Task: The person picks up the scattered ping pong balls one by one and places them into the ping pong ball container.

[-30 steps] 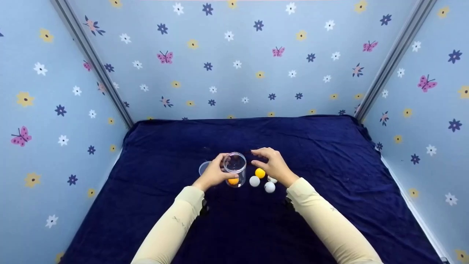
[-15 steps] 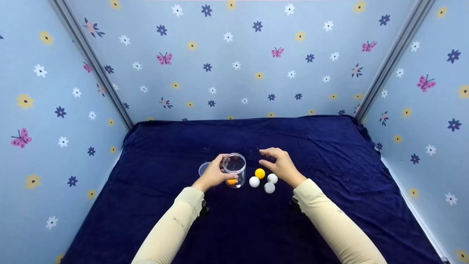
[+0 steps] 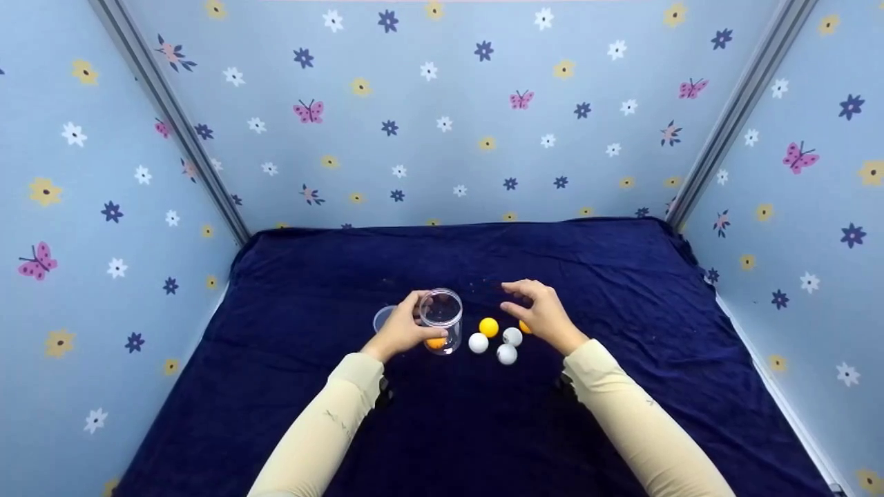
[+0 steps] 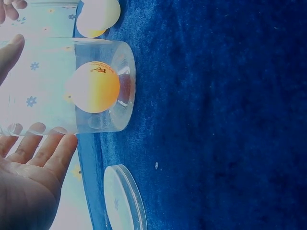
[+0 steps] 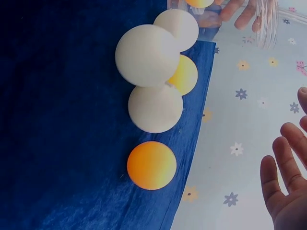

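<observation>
My left hand [image 3: 400, 331] grips a clear plastic jar [image 3: 452, 330], thumb on the near side and fingers on the far side. The jar stands upright with its mouth uncovered, and one orange ping-pong ball [image 4: 96, 87] lies at its bottom. Right of the jar, my right hand [image 3: 547, 316] hovers with loosely bent fingers and nothing in them. Below it an orange ping-pong ball [image 5: 151, 165] rests on the cloth, partly hidden in the head view. Between jar and hand sit a yellow ball [image 3: 489, 327] and three white balls [image 3: 507, 355], grouped closely.
A round clear lid [image 4: 125, 201] lies on the cloth left of the jar, partly behind my left hand in the head view. Dark blue cloth [image 3: 331, 276] covers the table. Flower-patterned walls [image 3: 442, 138] enclose the back and both sides.
My right hand has moved rightward, away from the jar. The white balls it partly covered are in plain view, and an orange ball shows beside it. The left hand and jar stay put.
</observation>
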Demonstrator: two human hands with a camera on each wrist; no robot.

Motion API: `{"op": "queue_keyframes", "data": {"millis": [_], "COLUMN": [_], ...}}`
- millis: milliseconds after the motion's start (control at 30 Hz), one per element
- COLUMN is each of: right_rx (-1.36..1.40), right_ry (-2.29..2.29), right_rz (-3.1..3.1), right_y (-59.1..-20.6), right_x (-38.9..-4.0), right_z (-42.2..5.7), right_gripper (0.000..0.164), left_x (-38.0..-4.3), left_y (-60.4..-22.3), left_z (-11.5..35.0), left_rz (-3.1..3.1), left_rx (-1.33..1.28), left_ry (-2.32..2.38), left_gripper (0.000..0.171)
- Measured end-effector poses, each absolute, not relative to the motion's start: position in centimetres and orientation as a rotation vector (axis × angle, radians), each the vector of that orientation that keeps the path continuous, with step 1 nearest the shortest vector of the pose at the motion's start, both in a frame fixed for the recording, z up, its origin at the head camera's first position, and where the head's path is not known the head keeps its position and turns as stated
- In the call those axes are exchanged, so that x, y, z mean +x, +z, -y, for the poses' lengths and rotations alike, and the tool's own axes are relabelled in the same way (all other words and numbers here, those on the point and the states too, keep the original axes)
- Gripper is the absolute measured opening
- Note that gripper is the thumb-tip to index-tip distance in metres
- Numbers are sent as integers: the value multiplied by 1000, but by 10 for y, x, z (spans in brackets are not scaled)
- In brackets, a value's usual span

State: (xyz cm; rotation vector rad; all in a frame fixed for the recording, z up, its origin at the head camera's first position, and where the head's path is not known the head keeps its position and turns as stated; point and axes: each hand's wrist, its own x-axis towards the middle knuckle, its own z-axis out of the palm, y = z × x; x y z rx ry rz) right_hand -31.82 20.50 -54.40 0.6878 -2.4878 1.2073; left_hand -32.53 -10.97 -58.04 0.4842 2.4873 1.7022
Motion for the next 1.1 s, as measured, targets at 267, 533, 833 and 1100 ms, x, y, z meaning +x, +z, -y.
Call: {"op": "queue_keyframes", "data": {"millis": [267, 533, 833, 1100], "right_rx": [638, 636, 635, 600], "right_ry": [1205, 1192, 1180, 1209], "right_rz": [2530, 2508, 2477, 2517], "right_y": [-547, -553, -561, -566], "right_x": [-317, -316, -317, -315], "right_z": [-214, -222, -230, -236], "right_gripper": [37, 37, 36, 37], "left_x": [-324, -323, -324, -324], "left_y": [-580, -578, -580, -579], "left_z": [110, 110, 110, 109], "left_rz": [-2479, -2496, -2505, -2484], "left_rx": [489, 490, 479, 474], "left_ry": [1711, 1702, 1693, 1708], "left_gripper": [83, 83, 81, 81]}}
